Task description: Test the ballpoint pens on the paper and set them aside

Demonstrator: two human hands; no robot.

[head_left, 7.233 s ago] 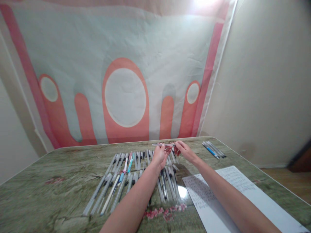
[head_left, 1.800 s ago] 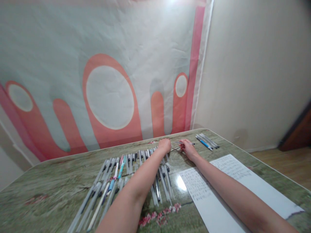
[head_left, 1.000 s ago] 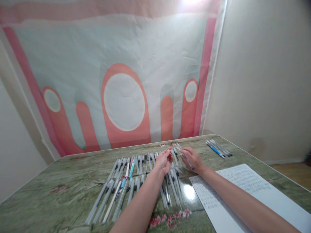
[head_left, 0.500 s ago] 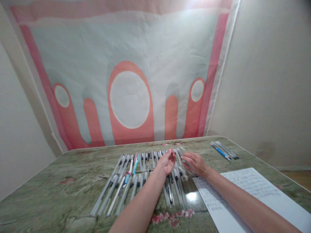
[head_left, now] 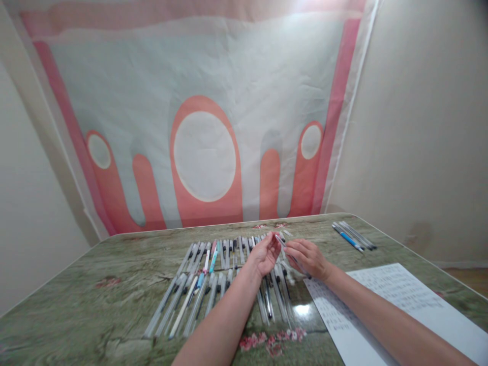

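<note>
My right hand [head_left: 310, 259] pinches the pen [head_left: 281, 242]; its far tip now reaches my curled left hand [head_left: 264, 255], engaging both; left pinch unclear.

Light is soft and moderately bright, strongest at the top of the pink, coral and pale grey printed cloth [head_left: 213, 66], where a patch washes out to white. A white glare spot sits on the glossy green-brown wood-patterned tabletop [head_left: 76, 292]. The right forearm [head_left: 381, 310] shades the white handwritten paper sheet [head_left: 407, 300], whose writing is too blurred to read. The slender clear plastic pens [head_left: 162, 308] look soft-edged. Wide-angle stretching slants the sides; 1 corner, upper right, darkens.
</note>
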